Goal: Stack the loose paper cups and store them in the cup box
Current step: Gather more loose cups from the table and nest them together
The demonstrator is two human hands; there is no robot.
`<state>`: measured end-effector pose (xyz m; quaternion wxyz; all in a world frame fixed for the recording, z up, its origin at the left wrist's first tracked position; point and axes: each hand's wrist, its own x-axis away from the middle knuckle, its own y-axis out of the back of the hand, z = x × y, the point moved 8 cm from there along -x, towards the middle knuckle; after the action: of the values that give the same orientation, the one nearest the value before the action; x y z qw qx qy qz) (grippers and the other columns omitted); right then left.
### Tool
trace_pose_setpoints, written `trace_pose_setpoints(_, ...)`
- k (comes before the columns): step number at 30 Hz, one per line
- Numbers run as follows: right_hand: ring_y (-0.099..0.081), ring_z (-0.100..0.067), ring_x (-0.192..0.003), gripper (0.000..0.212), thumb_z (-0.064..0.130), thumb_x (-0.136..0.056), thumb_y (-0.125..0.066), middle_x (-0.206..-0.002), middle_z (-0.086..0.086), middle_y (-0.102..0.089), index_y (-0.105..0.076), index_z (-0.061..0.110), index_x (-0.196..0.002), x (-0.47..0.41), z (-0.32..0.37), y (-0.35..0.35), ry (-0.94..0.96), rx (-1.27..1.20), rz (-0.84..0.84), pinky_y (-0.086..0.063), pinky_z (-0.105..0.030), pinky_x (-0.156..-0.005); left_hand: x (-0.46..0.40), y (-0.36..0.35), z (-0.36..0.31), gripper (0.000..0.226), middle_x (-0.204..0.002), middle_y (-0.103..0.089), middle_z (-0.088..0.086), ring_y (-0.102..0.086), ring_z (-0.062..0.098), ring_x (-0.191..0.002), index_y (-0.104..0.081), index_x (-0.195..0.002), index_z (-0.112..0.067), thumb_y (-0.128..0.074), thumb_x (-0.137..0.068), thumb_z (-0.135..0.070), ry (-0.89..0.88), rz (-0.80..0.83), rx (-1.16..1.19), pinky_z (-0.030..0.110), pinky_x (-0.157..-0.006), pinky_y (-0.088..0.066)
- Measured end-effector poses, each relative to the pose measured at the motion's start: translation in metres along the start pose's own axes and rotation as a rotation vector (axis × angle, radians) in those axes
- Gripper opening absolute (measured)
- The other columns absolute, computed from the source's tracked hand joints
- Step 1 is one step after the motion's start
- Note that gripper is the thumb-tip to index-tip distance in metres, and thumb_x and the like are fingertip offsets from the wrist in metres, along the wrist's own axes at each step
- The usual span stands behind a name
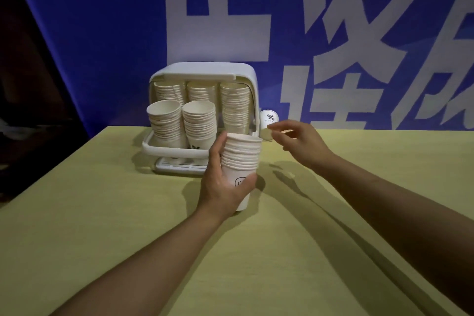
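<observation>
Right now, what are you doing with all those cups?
A person is tidying paper cups. The left hand holds a stack of cups above the yellow table. The right hand reaches toward one loose cup beside the cup box, which is open and already holds several stacks.

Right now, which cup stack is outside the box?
The stack gripped in the left hand, in front of the cup box. All other stacks sit inside the box.
</observation>
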<state>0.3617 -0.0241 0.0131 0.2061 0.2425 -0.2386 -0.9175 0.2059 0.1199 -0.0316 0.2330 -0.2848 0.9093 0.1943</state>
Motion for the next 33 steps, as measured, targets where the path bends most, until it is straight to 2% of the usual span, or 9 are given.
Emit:
trace_pose_setpoints(3, -0.063, -0.013, -0.096, 0.029, 0.031, -0.094, -0.064, -0.117, 0.004, -0.064, -0.065, 0.028, -0.123, -0.033, -0.023, -0.006, -0.089, 0.086, -0.133, -0.052, -0.029, -0.081, -0.005, 0.009, 0.002, 0.092, -0.130, -0.043, -0.042, -0.053, -0.003, -0.120, -0.025, -0.134, -0.065, -0.078, -0.063, -0.041, 0.000, -0.035, 0.031, 0.025, -0.097, -0.050)
trace_pose_setpoints(6, -0.059, -0.018, -0.107, 0.036, 0.028, -0.094, -0.066, -0.127, -0.002, -0.060, -0.060, 0.021, -0.129, -0.060, -0.042, -0.007, -0.194, 0.102, -0.242, -0.044, -0.027, -0.081, -0.011, 0.016, 0.002, 0.086, -0.124, -0.050, -0.031, -0.057, -0.004, -0.110, -0.027, -0.124, -0.068, -0.077, -0.060, -0.044, 0.003, -0.056, 0.067, 0.016, -0.087, -0.051)
trace_pose_setpoints(9, -0.059, -0.022, -0.111, 0.045, 0.033, -0.093, -0.067, -0.132, -0.006, -0.056, -0.055, 0.018, -0.134, -0.081, -0.056, -0.011, -0.262, 0.080, -0.283, -0.044, -0.028, -0.082, -0.014, 0.022, 0.004, 0.083, -0.119, -0.055, -0.021, -0.061, 0.001, -0.104, -0.030, -0.123, -0.064, -0.077, -0.059, -0.043, -0.005, -0.068, 0.077, 0.021, -0.086, -0.053)
trace_pose_setpoints(13, -0.059, -0.024, -0.103, 0.060, 0.037, -0.087, -0.072, -0.135, -0.010, -0.051, -0.047, 0.020, -0.139, -0.102, -0.072, -0.028, -0.346, 0.106, -0.202, -0.048, -0.030, -0.078, -0.018, 0.023, 0.005, 0.084, -0.117, -0.058, -0.027, -0.062, 0.001, -0.105, -0.032, -0.126, -0.063, -0.078, -0.060, -0.043, -0.006, -0.052, 0.068, 0.025, -0.090, -0.053)
trace_pose_setpoints(16, -0.059, -0.028, -0.106, 0.074, 0.036, -0.082, -0.078, -0.136, -0.011, -0.048, -0.040, 0.023, -0.143, -0.108, -0.086, -0.038, -0.424, 0.053, -0.152, -0.058, -0.040, -0.086, -0.019, 0.023, 0.006, 0.085, -0.119, -0.056, -0.033, -0.060, 0.000, -0.109, -0.031, -0.127, -0.064, -0.079, -0.060, -0.044, -0.004, -0.040, 0.056, 0.025, -0.092, -0.053)
trace_pose_setpoints(20, -0.055, -0.032, -0.115, 0.090, 0.022, -0.081, -0.079, -0.136, -0.010, -0.045, -0.023, 0.030, -0.151, -0.108, -0.087, -0.042, -0.466, -0.054, -0.050, -0.055, -0.049, -0.093, -0.019, 0.023, 0.006, 0.085, -0.121, -0.055, -0.029, -0.059, 0.000, -0.110, -0.030, -0.127, -0.065, -0.079, -0.060, -0.045, 0.009, -0.032, 0.064, 0.027, -0.093, -0.053)
trace_pose_setpoints(25, -0.058, -0.030, -0.108, 0.087, 0.012, -0.083, -0.077, -0.136, -0.013, -0.048, -0.025, 0.033, -0.149, -0.088, -0.079, -0.018, -0.427, -0.171, -0.089, -0.059, -0.041, -0.081, -0.020, 0.023, 0.006, 0.085, -0.120, -0.057, -0.028, -0.060, -0.003, -0.108, -0.028, -0.127, -0.067, -0.077, -0.060, -0.048, 0.026, -0.004, 0.087, 0.021, -0.090, -0.053)
trace_pose_setpoints(30, -0.058, -0.024, -0.109, 0.086, 0.009, -0.083, -0.076, -0.128, 0.000, -0.044, -0.025, 0.036, -0.147, -0.044, -0.020, 0.034, -0.168, -0.323, -0.296, -0.059, -0.032, -0.080, -0.016, 0.014, 0.006, 0.087, -0.124, -0.062, -0.010, -0.064, 0.011, -0.109, -0.033, -0.129, -0.065, -0.081, -0.060, -0.044, 0.031, 0.082, 0.105, 0.046, -0.095, -0.055)
trace_pose_setpoints(33, -0.062, -0.014, -0.100, 0.089, 0.009, -0.082, -0.076, -0.125, 0.006, -0.045, -0.023, 0.039, -0.148, -0.009, 0.032, 0.037, -0.008, -0.374, -0.216, -0.058, -0.027, -0.077, -0.010, 0.005, -0.002, 0.087, -0.126, -0.059, -0.018, -0.062, 0.005, -0.111, -0.034, -0.127, -0.069, -0.081, -0.059, -0.044, 0.000, 0.130, 0.075, 0.035, -0.094, -0.054)
